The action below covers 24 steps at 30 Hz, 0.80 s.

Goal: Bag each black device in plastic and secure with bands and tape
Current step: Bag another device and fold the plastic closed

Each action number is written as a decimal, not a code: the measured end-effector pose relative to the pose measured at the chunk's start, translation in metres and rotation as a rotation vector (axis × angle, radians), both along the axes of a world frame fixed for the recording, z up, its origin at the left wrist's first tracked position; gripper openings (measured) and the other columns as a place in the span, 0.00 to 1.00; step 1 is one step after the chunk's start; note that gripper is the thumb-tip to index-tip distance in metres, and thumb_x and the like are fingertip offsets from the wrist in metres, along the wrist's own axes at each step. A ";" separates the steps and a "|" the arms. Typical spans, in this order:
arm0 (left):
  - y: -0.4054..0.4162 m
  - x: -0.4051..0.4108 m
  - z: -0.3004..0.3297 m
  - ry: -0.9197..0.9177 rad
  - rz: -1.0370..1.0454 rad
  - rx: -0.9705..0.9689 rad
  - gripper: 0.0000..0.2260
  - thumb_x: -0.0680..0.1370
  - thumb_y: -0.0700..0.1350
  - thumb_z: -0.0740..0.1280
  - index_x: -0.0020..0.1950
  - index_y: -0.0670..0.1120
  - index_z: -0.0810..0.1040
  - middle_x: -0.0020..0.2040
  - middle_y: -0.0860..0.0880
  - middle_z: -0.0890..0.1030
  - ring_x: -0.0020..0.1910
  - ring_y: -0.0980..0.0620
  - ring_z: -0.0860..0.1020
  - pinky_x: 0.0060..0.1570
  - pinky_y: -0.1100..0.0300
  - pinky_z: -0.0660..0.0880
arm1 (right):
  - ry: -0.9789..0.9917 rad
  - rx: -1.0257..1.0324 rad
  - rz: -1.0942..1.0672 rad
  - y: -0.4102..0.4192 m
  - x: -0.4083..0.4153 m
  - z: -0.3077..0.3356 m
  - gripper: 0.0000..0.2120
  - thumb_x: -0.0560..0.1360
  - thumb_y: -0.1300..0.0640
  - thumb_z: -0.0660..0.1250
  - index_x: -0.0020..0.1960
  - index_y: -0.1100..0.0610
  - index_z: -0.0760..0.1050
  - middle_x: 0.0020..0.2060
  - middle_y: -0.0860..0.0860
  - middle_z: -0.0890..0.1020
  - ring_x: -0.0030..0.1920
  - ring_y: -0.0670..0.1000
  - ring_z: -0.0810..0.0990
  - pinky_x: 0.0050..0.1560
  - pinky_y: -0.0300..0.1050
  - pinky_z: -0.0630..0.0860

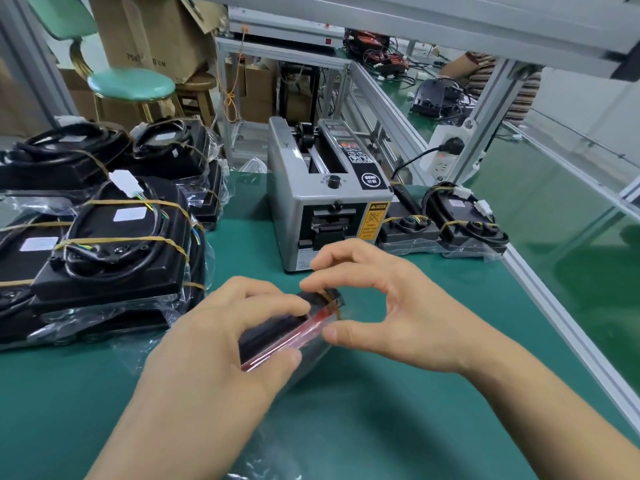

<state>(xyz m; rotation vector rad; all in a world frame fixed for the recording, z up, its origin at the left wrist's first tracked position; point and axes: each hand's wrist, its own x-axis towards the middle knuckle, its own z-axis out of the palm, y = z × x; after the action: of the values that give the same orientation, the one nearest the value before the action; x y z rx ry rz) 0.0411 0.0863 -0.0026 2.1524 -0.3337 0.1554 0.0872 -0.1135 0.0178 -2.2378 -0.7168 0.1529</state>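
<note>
A black device [277, 332] in a clear plastic bag with a red strip along its edge stands tilted on the green mat, front centre. My left hand [221, 341] grips its near end, fingers curled over the top. My right hand [384, 306] is at its far end, where index finger and thumb pinch a tan rubber band [329, 296] stretched over the device's corner. The lower part of the device is hidden behind my left hand.
A stack of bagged, banded black devices [114, 244] fills the left of the green table [415, 427]. A grey tape dispenser [325, 199] stands behind my hands. Two more devices [446, 226] lie to its right. The table's aluminium edge [568, 323] runs along the right.
</note>
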 end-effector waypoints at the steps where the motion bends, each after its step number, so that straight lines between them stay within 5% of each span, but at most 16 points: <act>1: 0.001 0.001 0.002 0.016 -0.014 -0.056 0.20 0.61 0.55 0.69 0.52 0.69 0.77 0.52 0.66 0.78 0.50 0.65 0.77 0.47 0.67 0.73 | -0.010 0.005 -0.002 -0.001 0.000 0.000 0.17 0.69 0.59 0.76 0.57 0.51 0.81 0.58 0.46 0.75 0.62 0.46 0.73 0.66 0.40 0.66; 5: 0.003 0.001 0.004 0.036 0.028 -0.112 0.20 0.60 0.55 0.70 0.51 0.67 0.78 0.49 0.68 0.78 0.46 0.68 0.76 0.42 0.79 0.67 | -0.061 -0.020 -0.006 -0.002 0.002 -0.005 0.14 0.70 0.55 0.76 0.55 0.49 0.82 0.58 0.44 0.75 0.62 0.46 0.72 0.67 0.49 0.66; 10: 0.002 0.002 0.004 0.070 0.051 -0.044 0.17 0.61 0.54 0.69 0.49 0.65 0.78 0.50 0.69 0.77 0.47 0.68 0.76 0.42 0.68 0.69 | -0.504 -0.259 0.044 -0.002 0.005 -0.009 0.13 0.73 0.48 0.71 0.56 0.49 0.82 0.62 0.51 0.76 0.63 0.52 0.72 0.62 0.56 0.65; 16: -0.003 0.002 0.007 0.023 0.066 0.045 0.23 0.61 0.55 0.66 0.54 0.73 0.68 0.52 0.70 0.76 0.50 0.69 0.75 0.45 0.69 0.69 | -0.716 -0.411 0.132 -0.005 0.004 -0.006 0.10 0.75 0.48 0.69 0.55 0.47 0.82 0.58 0.50 0.79 0.62 0.53 0.75 0.66 0.58 0.61; 18: -0.003 0.002 0.007 0.034 0.065 0.044 0.23 0.61 0.55 0.67 0.53 0.72 0.69 0.50 0.69 0.77 0.49 0.68 0.76 0.46 0.67 0.71 | -0.652 -0.366 0.112 -0.008 0.002 -0.002 0.12 0.74 0.48 0.69 0.57 0.46 0.81 0.60 0.48 0.78 0.63 0.51 0.73 0.67 0.58 0.60; 21: -0.002 0.002 0.004 0.029 0.099 0.054 0.21 0.60 0.56 0.67 0.52 0.68 0.73 0.50 0.69 0.76 0.48 0.68 0.76 0.46 0.68 0.71 | -0.303 -0.022 -0.031 -0.011 0.000 0.007 0.15 0.73 0.48 0.70 0.59 0.46 0.80 0.60 0.43 0.76 0.65 0.44 0.71 0.68 0.55 0.61; 24: -0.003 0.002 0.002 0.027 0.120 0.075 0.16 0.59 0.54 0.68 0.46 0.62 0.76 0.50 0.70 0.75 0.49 0.69 0.74 0.45 0.73 0.69 | -0.191 -0.082 -0.020 -0.007 0.005 0.010 0.09 0.75 0.52 0.68 0.55 0.48 0.83 0.56 0.41 0.75 0.61 0.42 0.70 0.68 0.52 0.60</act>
<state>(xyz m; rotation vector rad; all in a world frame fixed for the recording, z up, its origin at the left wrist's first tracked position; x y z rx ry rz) 0.0427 0.0828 -0.0002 2.2476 -0.1978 0.1844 0.0921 -0.1201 0.0275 -2.3592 -0.8022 -0.0427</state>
